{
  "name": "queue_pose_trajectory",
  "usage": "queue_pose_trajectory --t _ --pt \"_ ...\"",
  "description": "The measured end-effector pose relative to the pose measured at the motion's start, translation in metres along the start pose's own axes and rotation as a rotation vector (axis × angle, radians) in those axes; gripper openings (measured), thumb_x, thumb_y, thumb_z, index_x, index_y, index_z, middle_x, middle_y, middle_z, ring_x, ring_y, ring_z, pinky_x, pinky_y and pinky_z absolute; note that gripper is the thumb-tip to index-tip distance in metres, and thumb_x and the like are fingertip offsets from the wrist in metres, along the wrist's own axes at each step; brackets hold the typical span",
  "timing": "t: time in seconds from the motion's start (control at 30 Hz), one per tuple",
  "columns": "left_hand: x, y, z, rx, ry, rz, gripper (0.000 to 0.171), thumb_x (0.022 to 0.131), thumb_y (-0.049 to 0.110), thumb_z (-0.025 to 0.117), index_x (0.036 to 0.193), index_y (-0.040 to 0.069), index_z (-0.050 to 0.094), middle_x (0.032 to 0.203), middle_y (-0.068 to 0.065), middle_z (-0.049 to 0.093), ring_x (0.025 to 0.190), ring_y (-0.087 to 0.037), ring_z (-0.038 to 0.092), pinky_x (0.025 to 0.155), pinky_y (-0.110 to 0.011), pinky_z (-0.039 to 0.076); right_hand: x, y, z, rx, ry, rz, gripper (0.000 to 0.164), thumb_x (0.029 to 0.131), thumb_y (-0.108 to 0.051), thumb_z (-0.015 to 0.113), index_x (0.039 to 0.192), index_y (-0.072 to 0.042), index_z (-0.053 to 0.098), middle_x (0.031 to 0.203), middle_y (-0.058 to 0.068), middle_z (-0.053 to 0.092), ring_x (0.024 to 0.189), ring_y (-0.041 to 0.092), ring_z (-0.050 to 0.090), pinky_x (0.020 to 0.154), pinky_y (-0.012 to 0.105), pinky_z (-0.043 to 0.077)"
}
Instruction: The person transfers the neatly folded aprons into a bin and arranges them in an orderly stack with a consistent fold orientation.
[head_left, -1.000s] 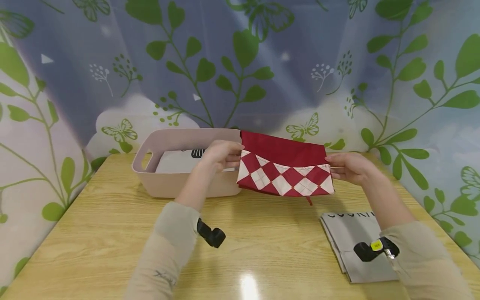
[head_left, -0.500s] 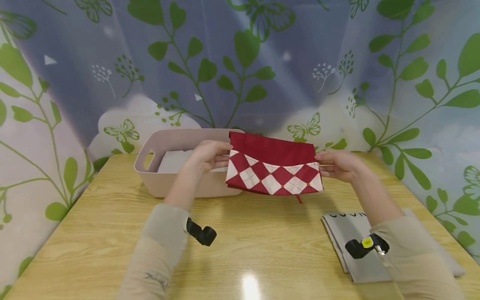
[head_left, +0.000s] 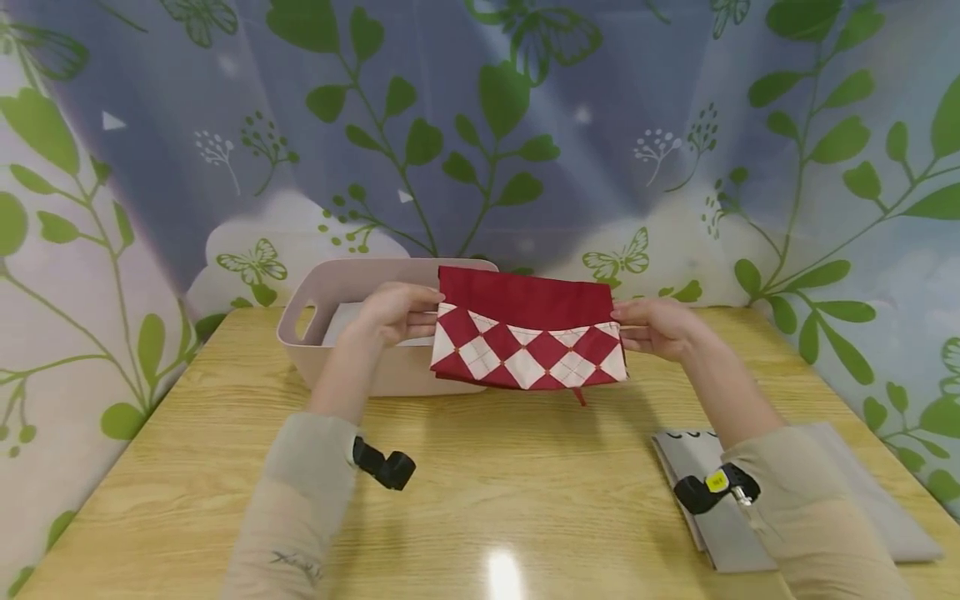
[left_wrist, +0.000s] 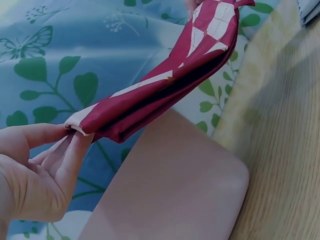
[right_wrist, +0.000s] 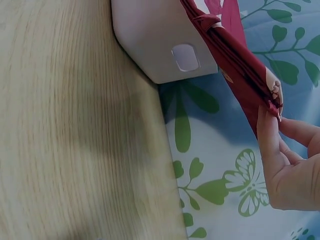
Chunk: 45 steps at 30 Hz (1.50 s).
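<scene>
Red cloth point(head_left: 525, 329) with white diamond checks; pale pink bin point(head_left: 330, 287); grey fabric point(head_left: 862, 500).

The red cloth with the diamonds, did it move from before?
Yes. The folded red cloth has shifted left, so it now overlaps more of the pink basket, pinched by the left hand and right hand.

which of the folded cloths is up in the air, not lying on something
The red cloth with the white diamond pattern, held between the left hand and right hand. The grey one lies on the table, the white one in the bin.
</scene>
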<state>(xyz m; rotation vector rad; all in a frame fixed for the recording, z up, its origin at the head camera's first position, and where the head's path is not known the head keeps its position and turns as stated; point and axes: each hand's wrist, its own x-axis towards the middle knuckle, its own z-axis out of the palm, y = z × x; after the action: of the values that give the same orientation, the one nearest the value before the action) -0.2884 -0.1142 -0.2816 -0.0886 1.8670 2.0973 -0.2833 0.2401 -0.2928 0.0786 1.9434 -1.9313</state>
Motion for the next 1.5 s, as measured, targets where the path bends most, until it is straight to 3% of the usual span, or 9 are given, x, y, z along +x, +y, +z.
queue_pose_trajectory --t 0.27,0.53,0.73,0.97,1.3,1.5 --pt "-0.003 0.004 -0.009 0.020 0.003 0.009 0.020 0.093 0.006 0.050 0.110 -0.002 0.053 0.084 -0.004 0.062 0.069 -0.013 0.063 0.068 -0.027 0.055 0.005 -0.005 0.009 -0.024 0.015 0.002 0.023 0.096 -0.008 0.047 0.118 -0.002 0.044 0.083 -0.003 0.065 0.073 0.013 0.064 0.068 0.021 0.053" --pt "-0.007 0.008 -0.021 0.013 -0.003 0.027 0.031 0.093 0.006 0.049 0.122 -0.006 0.049 0.080 -0.001 0.064 0.068 -0.013 0.064 0.065 -0.025 0.055 0.008 -0.013 0.020 -0.024 0.001 0.003 0.019 0.095 -0.009 0.050 0.112 -0.003 0.045 0.082 -0.003 0.064 0.072 0.012 0.064 0.067 0.021 0.053" --pt "-0.010 0.012 -0.027 -0.013 0.010 0.030 0.015 0.093 0.005 0.050 0.105 -0.001 0.055 0.075 0.000 0.065 0.066 -0.013 0.064 0.062 -0.025 0.055 0.009 -0.017 0.029 -0.026 -0.004 0.003 0.034 0.095 -0.010 0.050 0.125 0.001 0.039 0.083 -0.004 0.064 0.073 0.012 0.063 0.070 0.021 0.053" --pt "-0.013 0.017 -0.032 0.003 0.018 0.032 0.008 0.093 0.007 0.050 0.097 0.003 0.055 0.074 0.001 0.066 0.066 -0.013 0.064 0.062 -0.024 0.054 0.014 -0.019 0.035 0.020 -0.036 -0.002 0.015 0.096 -0.007 0.046 0.110 -0.004 0.044 0.080 -0.004 0.064 0.072 0.011 0.062 0.068 0.020 0.052" --pt "-0.016 0.022 -0.048 0.035 0.078 0.035 0.015 0.094 0.007 0.049 0.107 0.002 0.054 0.074 0.003 0.064 0.068 -0.011 0.062 0.063 -0.022 0.053 0.022 -0.026 0.054 0.043 -0.047 0.003 0.013 0.095 -0.007 0.047 0.108 -0.005 0.046 0.080 -0.003 0.062 0.070 0.011 0.060 0.066 0.020 0.052" --pt "-0.020 0.026 -0.055 -0.003 0.161 0.067 0.035 0.092 0.006 0.052 0.126 -0.002 0.049 0.072 0.003 0.066 0.065 -0.011 0.063 0.062 -0.022 0.054 0.028 -0.032 0.068 0.049 -0.029 -0.007 0.011 0.095 -0.006 0.049 0.106 -0.004 0.048 0.081 -0.002 0.061 0.070 0.012 0.060 0.064 0.019 0.052"
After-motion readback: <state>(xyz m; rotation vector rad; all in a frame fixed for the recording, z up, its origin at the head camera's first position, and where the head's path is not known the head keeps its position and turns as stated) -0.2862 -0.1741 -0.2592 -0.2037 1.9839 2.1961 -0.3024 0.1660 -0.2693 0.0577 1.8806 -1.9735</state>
